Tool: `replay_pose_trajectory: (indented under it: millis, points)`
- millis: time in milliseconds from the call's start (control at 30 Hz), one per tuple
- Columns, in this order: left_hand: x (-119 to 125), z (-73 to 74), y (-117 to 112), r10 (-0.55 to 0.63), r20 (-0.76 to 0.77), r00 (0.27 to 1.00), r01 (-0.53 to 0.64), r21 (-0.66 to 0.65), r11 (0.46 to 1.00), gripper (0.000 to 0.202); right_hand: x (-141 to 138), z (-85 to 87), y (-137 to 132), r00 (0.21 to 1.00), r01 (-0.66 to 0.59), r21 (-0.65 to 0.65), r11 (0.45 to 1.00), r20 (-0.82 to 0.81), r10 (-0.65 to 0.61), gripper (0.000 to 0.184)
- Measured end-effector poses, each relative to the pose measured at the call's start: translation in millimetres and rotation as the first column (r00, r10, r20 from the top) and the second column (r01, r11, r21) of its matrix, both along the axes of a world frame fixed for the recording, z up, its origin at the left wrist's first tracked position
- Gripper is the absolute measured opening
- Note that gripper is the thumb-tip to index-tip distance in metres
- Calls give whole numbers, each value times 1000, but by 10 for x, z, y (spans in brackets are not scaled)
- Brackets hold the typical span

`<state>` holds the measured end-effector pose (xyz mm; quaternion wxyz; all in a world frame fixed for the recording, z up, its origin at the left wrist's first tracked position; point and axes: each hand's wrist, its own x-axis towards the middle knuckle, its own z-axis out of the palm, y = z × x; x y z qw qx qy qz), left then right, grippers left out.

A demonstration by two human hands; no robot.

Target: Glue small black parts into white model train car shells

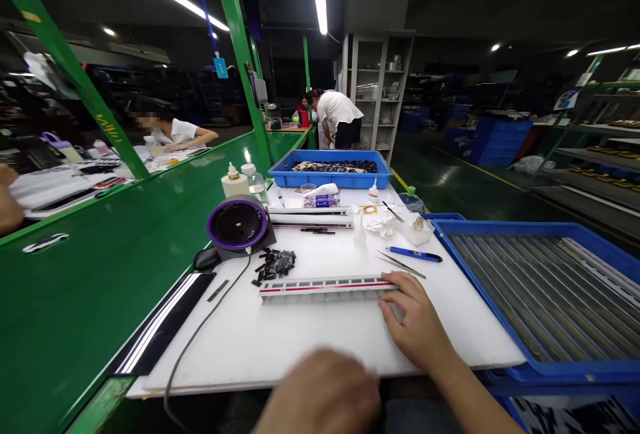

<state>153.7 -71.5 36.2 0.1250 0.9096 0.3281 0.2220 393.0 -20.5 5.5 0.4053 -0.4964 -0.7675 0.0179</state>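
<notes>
Here's the red-striped model shell [325, 285] mid-frame on the white counter [225, 347], the right hand [415, 317] lightly curled, thumb and fingers holding its right end! Bottom centre, the left hand [323, 391] is all blur: can't tell how open, or whether it's holding anything. Black pieces [277, 263] pile near the shell's left end.

Smooth plastic carriage shell [325, 285], matt board [240, 347]
</notes>
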Motion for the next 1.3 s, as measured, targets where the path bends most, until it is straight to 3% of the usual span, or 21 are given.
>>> replay_pose_trajectory:
  millis: [100,133,167,267,400,600,733,967,1067,1167,1233,1300]
  points:
    - [96,560,880,276,-130,952,-266,93,960,33,18,29,-4,996,28,8,1000,-87,-27,10]
    - [117,665,1203,354,-253,900,-339,102,935,33,25,35,-7,992,38,12,999,-118,-36,9]
    - [130,723,1509,357,-314,880,-346,92,934,31,33,39,-9,988,48,18,999,-151,-45,9]
    - [117,680,2198,340,-421,841,-339,80,938,30,52,53,-12,966,81,28,996,-247,-71,10]
    - [61,461,2531,317,-495,809,-315,90,945,36,66,70,5,943,86,9,996,-323,-78,12]
    - [72,316,2608,274,-547,791,-287,63,956,27,80,77,30,929,62,-4,998,-365,-59,12]
    - [104,280,2650,268,-583,767,-336,-9,942,25,83,78,44,923,71,-14,997,-379,-71,12]
    - [142,384,2569,330,-564,757,-435,-59,899,25,93,64,40,926,84,19,996,-371,-71,12]
    - [206,544,2337,358,-465,810,-425,-46,904,15,102,63,26,932,94,40,995,-354,-74,12]
    - [380,737,1899,298,-314,902,-332,-61,941,13,100,62,3,915,133,69,989,-392,-96,17]
    - [530,837,1556,164,-211,964,-190,-110,976,18,75,77,-23,870,141,51,989,-483,-99,19]
    - [661,882,1270,-57,-6,998,55,-196,979,18,24,123,-58,759,104,-53,993,-641,-113,22]
